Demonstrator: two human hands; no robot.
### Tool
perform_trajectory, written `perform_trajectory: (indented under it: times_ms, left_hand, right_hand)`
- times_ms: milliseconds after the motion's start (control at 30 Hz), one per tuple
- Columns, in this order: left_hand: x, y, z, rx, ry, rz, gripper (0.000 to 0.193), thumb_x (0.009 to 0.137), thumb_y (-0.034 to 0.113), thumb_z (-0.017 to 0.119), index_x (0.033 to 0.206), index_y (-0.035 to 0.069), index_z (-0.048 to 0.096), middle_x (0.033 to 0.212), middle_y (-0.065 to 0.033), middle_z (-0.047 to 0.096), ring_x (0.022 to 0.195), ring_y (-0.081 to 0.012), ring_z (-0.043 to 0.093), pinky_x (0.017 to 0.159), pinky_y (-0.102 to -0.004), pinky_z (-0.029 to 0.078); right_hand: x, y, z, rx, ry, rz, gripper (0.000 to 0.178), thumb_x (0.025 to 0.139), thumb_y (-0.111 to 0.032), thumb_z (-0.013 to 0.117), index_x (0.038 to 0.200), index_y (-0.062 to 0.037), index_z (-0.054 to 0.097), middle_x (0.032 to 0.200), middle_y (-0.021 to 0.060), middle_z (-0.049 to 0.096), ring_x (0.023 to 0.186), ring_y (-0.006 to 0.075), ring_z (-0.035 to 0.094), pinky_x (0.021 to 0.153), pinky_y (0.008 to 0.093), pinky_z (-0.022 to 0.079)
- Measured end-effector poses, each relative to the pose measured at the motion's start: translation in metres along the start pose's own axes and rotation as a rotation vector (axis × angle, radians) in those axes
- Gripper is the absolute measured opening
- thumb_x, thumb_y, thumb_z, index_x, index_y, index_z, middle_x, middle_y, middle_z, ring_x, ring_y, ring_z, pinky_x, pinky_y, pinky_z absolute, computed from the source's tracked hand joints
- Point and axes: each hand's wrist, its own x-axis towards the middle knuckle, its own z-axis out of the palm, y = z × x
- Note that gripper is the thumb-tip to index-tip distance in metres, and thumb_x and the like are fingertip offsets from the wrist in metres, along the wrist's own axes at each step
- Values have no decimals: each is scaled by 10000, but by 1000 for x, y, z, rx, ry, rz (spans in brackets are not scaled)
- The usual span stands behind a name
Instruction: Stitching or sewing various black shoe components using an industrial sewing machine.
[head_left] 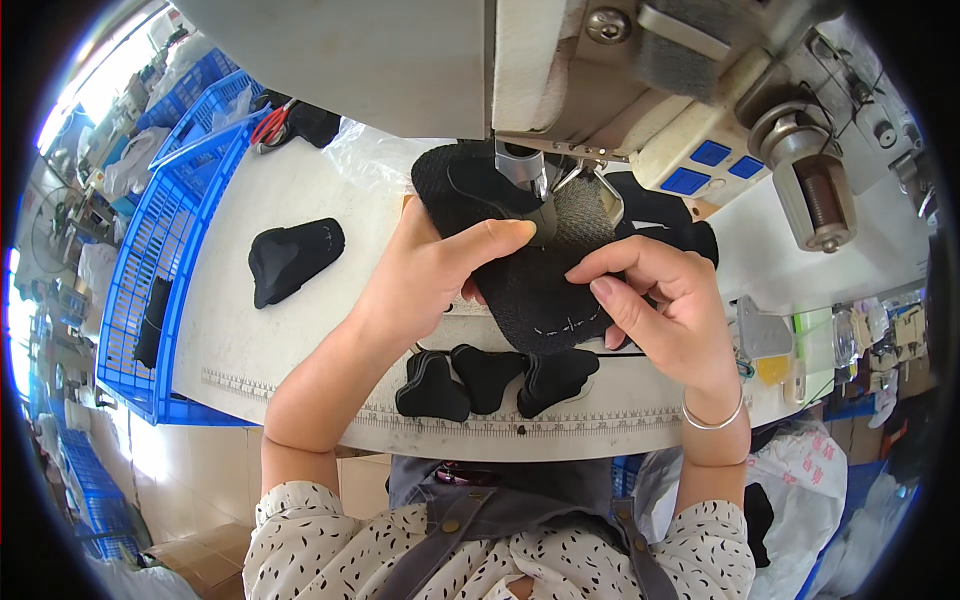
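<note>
A black fabric piece [535, 290], with a white dashed stitch line near its lower edge, lies under the needle area of a sewing machine [525, 165]. A grey mesh patch [580, 215] shows on it beside the presser foot. My left hand [430, 260] grips its left side, thumb on top, the other fingers mostly hidden beneath. On the right, my right hand [660, 305] has thumb and forefinger close together at the fabric, the other fingers curled by its edge. Nearest me are several small black fabric pieces [435, 385] in stacks.
One black shaped piece [295, 260] lies on the white table [225, 330] at left. Blue plastic baskets [170, 290] stand along that edge, near red-handled scissors [272, 125]. A thread bobbin [822, 200] sits on the machine at right. A printed ruler strip [640, 422] follows the front edge.
</note>
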Motion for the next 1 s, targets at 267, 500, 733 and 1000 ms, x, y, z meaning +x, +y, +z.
perform_trajectory:
  times_ms: [267, 500, 733, 1000]
  left_hand:
    - [12, -4, -6, 54, -70, 118, 116, 745, 111, 594, 818, 21, 587, 670, -3, 566, 523, -59, 480, 414, -206, 326]
    - [19, -8, -8, -206, -84, -66, 116, 748, 119, 581, 816, 27, 598, 669, -1, 561, 543, -58, 476, 435, -205, 316]
    - [19, -9, -7, -202, -68, -47, 118, 757, 140, 576, 819, 41, 589, 667, 2, 554, 507, -57, 465, 396, -202, 307]
    - [13, -8, 0, -170, 33, -26, 122, 751, 145, 579, 804, 35, 574, 651, -23, 551, 454, -86, 470, 381, -211, 326]
  right_hand:
    - [3, 2, 5, 5, 30, -18, 129, 864, -78, 510, 914, 4, 596, 566, -21, 500, 490, 14, 482, 457, 169, 403]
    - [10, 6, 2, 40, 58, -42, 134, 867, -82, 516, 930, 4, 597, 637, -18, 525, 501, 16, 481, 454, 161, 398]
    - [12, 8, 0, 51, 70, -56, 133, 873, -81, 516, 935, 0, 602, 633, -34, 510, 505, 12, 479, 453, 154, 395]
    - [14, 10, -7, 18, 134, -66, 136, 875, -91, 524, 932, -9, 617, 616, -42, 495, 494, 14, 485, 465, 147, 414]
